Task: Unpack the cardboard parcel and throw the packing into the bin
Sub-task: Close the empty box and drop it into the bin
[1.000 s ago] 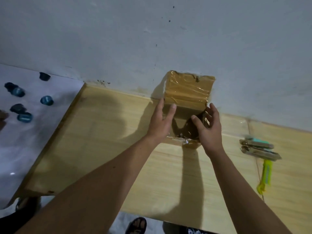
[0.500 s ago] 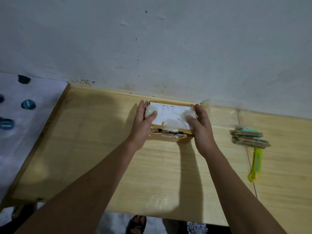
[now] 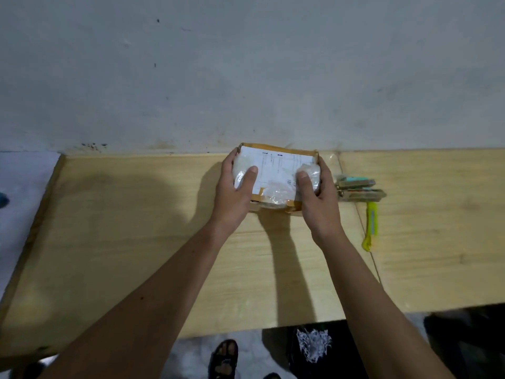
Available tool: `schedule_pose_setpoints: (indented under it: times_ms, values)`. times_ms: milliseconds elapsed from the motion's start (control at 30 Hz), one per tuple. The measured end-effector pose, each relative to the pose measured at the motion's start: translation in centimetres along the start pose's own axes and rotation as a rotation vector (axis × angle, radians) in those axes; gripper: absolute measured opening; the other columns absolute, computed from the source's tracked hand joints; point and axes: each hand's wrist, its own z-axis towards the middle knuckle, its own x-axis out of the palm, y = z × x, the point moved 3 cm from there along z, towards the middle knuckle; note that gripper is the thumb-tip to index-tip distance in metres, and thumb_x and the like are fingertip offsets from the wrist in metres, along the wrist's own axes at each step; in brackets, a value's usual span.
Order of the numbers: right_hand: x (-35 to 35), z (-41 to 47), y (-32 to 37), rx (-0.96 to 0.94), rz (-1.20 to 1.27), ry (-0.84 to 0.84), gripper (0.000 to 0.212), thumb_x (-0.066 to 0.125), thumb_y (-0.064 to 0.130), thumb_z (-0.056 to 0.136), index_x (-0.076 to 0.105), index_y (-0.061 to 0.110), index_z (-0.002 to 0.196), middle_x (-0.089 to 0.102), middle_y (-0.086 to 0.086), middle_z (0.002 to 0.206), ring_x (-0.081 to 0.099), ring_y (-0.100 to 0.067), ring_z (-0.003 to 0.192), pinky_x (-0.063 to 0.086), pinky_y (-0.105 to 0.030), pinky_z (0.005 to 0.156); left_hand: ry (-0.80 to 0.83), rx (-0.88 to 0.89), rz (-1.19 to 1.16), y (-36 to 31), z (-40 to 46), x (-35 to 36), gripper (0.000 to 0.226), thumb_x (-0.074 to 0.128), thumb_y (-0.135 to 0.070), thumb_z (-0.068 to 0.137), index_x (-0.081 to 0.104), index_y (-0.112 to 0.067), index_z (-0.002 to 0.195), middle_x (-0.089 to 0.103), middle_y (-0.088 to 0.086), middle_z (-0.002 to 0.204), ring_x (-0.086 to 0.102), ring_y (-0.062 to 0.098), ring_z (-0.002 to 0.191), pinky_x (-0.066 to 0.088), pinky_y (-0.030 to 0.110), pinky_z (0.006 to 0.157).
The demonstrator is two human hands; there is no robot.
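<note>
I see the cardboard parcel (image 3: 276, 170) lying at twelve o'clock on a pale wooden tabletop (image 3: 136, 242), pushed against a grey, scuffed wall (image 3: 246, 77). My left hand (image 3: 235, 192) clasps its nine o'clock end and my right hand (image 3: 317, 198) its three o'clock end, thumbs pressed onto the white label and crinkled clear wrap on top. At three o'clock, just beside the right hand, lie some metal tools (image 3: 358, 188) and a yellow-green utility knife (image 3: 371, 224). A sandalled foot (image 3: 224, 356) shows at six o'clock on the pale floor.
</note>
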Motion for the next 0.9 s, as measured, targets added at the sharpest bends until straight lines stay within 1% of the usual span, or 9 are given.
schedule_pose_setpoints:
  times_ms: [67, 167, 367, 500, 567, 633, 700, 800, 900]
  values:
    - [-3.2, -0.9, 0.8, -0.011, 0.006, -0.095, 0.059, 0.061, 0.043, 0.101, 0.039, 0.030, 0.155, 0.065, 0.011, 0.136, 0.065, -0.005, 0.122, 0.054, -0.042, 0.106, 0.057, 0.036, 0.002, -1.3, -0.8, 3.0, 0.052, 0.063, -0.023, 0.102, 0.045, -0.030, 0.150, 0.061, -0.008, 0.143, 0.064, 0.004, 0.123, 0.057, 0.027, 0.097]
    - [-8.9, -2.8, 1.7, -0.027, 0.009, -0.226, 0.060, 0.061, 0.043, 0.101, 0.038, 0.031, 0.155, 0.064, 0.008, 0.139, 0.066, -0.010, 0.123, 0.055, -0.046, 0.104, 0.152, 0.067, 0.028, -2.4, -2.9, 8.2, 0.051, 0.063, -0.025, 0.102, 0.046, -0.032, 0.149, 0.058, -0.016, 0.144, 0.059, -0.001, 0.128, 0.051, 0.026, 0.106]
    - [-20.9, -9.4, 0.9, 0.035, -0.026, -0.481, 0.059, 0.060, 0.042, 0.101, 0.039, 0.030, 0.155, 0.062, 0.004, 0.142, 0.065, -0.014, 0.124, 0.056, -0.048, 0.103, 0.379, 0.026, 0.057, -1.3, -10.4, 19.0, 0.050, 0.063, -0.026, 0.102, 0.046, -0.030, 0.148, 0.061, -0.019, 0.138, 0.059, -0.009, 0.121, 0.050, 0.024, 0.106]
    - [-27.3, -15.5, -1.6, 0.120, -0.036, -0.655, 0.060, 0.059, 0.044, 0.102, 0.036, 0.035, 0.156, 0.053, 0.012, 0.147, 0.059, 0.004, 0.124, 0.056, -0.027, 0.100, 0.546, -0.016, 0.111, 1.7, -16.3, 24.4, 0.054, 0.064, -0.036, 0.098, 0.045, -0.033, 0.149, 0.057, -0.013, 0.147, 0.054, 0.004, 0.135, 0.045, 0.039, 0.116]
    - [-29.6, -18.7, -3.7, 0.172, -0.030, -0.739, 0.060, 0.060, 0.048, 0.100, 0.038, 0.040, 0.154, 0.051, 0.014, 0.149, 0.055, -0.003, 0.132, 0.053, -0.031, 0.105, 0.627, -0.033, 0.130, 3.3, -19.3, 26.3, 0.057, 0.065, -0.038, 0.097, 0.044, -0.032, 0.150, 0.053, -0.013, 0.152, 0.050, 0.005, 0.140, 0.043, 0.038, 0.118]
    - [-31.1, -21.8, -6.2, 0.225, -0.015, -0.806, 0.059, 0.061, 0.053, 0.097, 0.040, 0.045, 0.151, 0.051, 0.014, 0.150, 0.054, -0.009, 0.134, 0.053, -0.038, 0.106, 0.696, -0.074, 0.164, 5.1, -22.2, 27.3, 0.057, 0.066, -0.034, 0.099, 0.041, -0.030, 0.151, 0.050, -0.013, 0.152, 0.049, 0.003, 0.139, 0.045, 0.023, 0.112]
    - [-32.1, -24.6, -8.8, 0.284, -0.017, -0.879, 0.061, 0.062, 0.062, 0.092, 0.042, 0.048, 0.148, 0.050, 0.012, 0.150, 0.055, -0.012, 0.135, 0.052, -0.047, 0.107, 0.760, -0.130, 0.205, 7.3, -24.7, 27.4, 0.056, 0.066, -0.030, 0.100, 0.040, -0.030, 0.149, 0.053, -0.009, 0.148, 0.055, 0.002, 0.131, 0.049, 0.011, 0.096]
    - [-32.1, -28.0, -12.2, 0.347, -0.005, -0.935, 0.057, 0.062, 0.061, 0.092, 0.044, 0.047, 0.145, 0.051, 0.012, 0.148, 0.056, -0.010, 0.132, 0.052, -0.048, 0.106, 0.823, -0.180, 0.282, 10.6, -27.1, 26.8, 0.050, 0.068, -0.026, 0.099, 0.046, -0.026, 0.143, 0.061, -0.009, 0.134, 0.063, -0.012, 0.108, 0.050, 0.006, 0.080]
    - [-31.7, -30.2, -14.9, 0.398, 0.039, -0.964, 0.057, 0.065, 0.058, 0.090, 0.048, 0.045, 0.142, 0.056, 0.011, 0.143, 0.060, -0.012, 0.128, 0.054, -0.049, 0.104, 0.873, -0.222, 0.373, 13.3, -28.1, 25.9, 0.054, 0.070, -0.027, 0.098, 0.046, -0.024, 0.145, 0.061, -0.011, 0.130, 0.061, -0.011, 0.108, 0.051, 0.006, 0.079]
